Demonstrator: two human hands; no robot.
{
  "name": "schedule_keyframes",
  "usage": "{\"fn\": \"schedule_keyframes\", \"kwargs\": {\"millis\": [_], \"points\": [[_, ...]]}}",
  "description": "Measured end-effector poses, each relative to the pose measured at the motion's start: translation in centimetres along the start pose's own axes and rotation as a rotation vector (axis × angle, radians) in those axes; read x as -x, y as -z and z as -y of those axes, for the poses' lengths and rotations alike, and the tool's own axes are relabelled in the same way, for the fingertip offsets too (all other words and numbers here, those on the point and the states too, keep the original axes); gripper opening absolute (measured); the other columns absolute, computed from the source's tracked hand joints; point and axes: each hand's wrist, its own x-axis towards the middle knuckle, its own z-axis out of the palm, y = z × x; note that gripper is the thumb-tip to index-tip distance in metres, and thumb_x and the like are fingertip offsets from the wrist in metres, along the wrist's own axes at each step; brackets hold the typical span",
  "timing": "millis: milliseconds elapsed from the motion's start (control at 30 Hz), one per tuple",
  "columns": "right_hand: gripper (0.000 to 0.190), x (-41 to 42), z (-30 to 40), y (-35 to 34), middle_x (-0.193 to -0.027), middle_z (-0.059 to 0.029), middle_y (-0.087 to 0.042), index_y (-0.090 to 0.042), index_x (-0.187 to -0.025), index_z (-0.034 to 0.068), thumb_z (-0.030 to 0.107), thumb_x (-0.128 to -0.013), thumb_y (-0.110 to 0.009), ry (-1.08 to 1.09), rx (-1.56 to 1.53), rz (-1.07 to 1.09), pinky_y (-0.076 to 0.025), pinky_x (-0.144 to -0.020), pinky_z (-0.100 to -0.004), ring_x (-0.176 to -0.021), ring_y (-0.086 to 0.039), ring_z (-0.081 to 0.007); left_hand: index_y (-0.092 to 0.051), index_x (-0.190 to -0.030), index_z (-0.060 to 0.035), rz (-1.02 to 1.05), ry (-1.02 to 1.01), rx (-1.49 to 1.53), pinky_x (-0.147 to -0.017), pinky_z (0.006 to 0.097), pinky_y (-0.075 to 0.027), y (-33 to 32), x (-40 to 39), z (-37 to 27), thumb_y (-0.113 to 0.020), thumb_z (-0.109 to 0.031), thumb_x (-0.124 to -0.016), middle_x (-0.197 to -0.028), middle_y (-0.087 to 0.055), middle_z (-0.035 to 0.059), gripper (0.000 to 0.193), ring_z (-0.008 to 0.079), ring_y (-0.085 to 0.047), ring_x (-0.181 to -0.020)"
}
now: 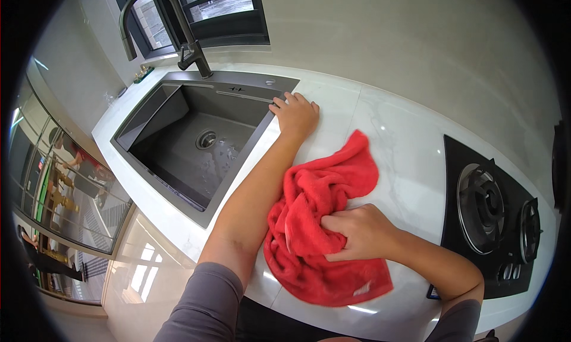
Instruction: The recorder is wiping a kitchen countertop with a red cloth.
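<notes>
My right hand (359, 232) grips a bunched red cloth towel (328, 177) that lies crumpled on the white marble-look countertop (401, 172). One corner of the towel reaches toward the wall, and a flat part with a small pale label spreads near the front edge. My left hand (298, 112) rests with fingers spread at the back right corner of the dark sink (263, 134), touching its rim and the counter beside it. Nothing shows in that hand. Water drops lie on the sink's floor around the drain (206, 139).
A dark pull-down faucet (196, 56) rises behind the sink, below a window (223, 12). To the right sits a black gas hob (486, 217) with two burners and knobs. Small items (142, 74) stand in the back left corner. Past glass doors (67, 177), people are visible.
</notes>
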Motion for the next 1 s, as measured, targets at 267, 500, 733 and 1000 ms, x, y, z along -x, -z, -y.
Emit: {"fn": "schedule_keyframes", "kwargs": {"millis": [267, 500, 733, 1000], "points": [[0.061, 0.5, -9.6, 3.7, -0.094, -0.0177, -0.068, -0.06, -0.12, 0.011, 0.035, -0.066, -0.073, -0.612, 0.149, -0.519, -0.051, -0.079, -0.0419, -0.088, -0.064, -0.0354, -0.047, -0.126, 0.0065, -0.028, 0.035, 0.025, -0.101, 0.0634, -0.025, -0.1, 0.3, 0.5, -0.04, -0.042, -0.092, -0.138, -0.041, 0.0258, 0.06, 0.0527, -0.036, -0.125], [0.051, 1.8, -10.5, 3.1, -0.091, -0.0161, -0.067, -0.061, -0.111, 0.011, 0.035, -0.067, -0.071, -0.742, 0.195, -0.627, -0.051, -0.076, -0.0427, -0.085, -0.064, -0.0353, -0.047, -0.128, 0.0058, -0.039, 0.025, -0.005, -0.1, 0.0637, -0.026, -0.1, 0.0, -0.7, -0.042, -0.043, -0.091, -0.138, -0.042, 0.0251, 0.061, 0.0522, -0.037, -0.125], [0.045, 4.0, 1.8, -2.0, -0.076, -0.0152, -0.063, -0.058, -0.09, 0.004, 0.033, -0.062, -0.076, -0.318, 0.019, -0.246, -0.05, -0.064, -0.0412, -0.069, -0.062, -0.0358, -0.046, -0.13, 0.006, -0.041, 0.037, -0.005, -0.101, 0.064, -0.025, -0.3, 0.2, 0.7, -0.042, -0.041, -0.091, -0.138, -0.041, 0.0252, 0.061, 0.0526, -0.036, -0.125], [0.048, 6.1, 2.6, -2.6, -0.085, -0.0114, -0.064, -0.055, -0.097, 0.007, 0.032, -0.063, -0.077, -0.341, -0.076, -0.336, -0.05, -0.062, -0.0368, -0.074, -0.063, -0.0298, -0.046, -0.128, 0.0057, 0.002, 0.019, 0.0, -0.101, 0.0638, -0.026, -0.1, 0.4, 0.0, -0.041, -0.041, -0.091, -0.138, -0.042, 0.0243, 0.059, 0.0525, -0.037, -0.125]]}}
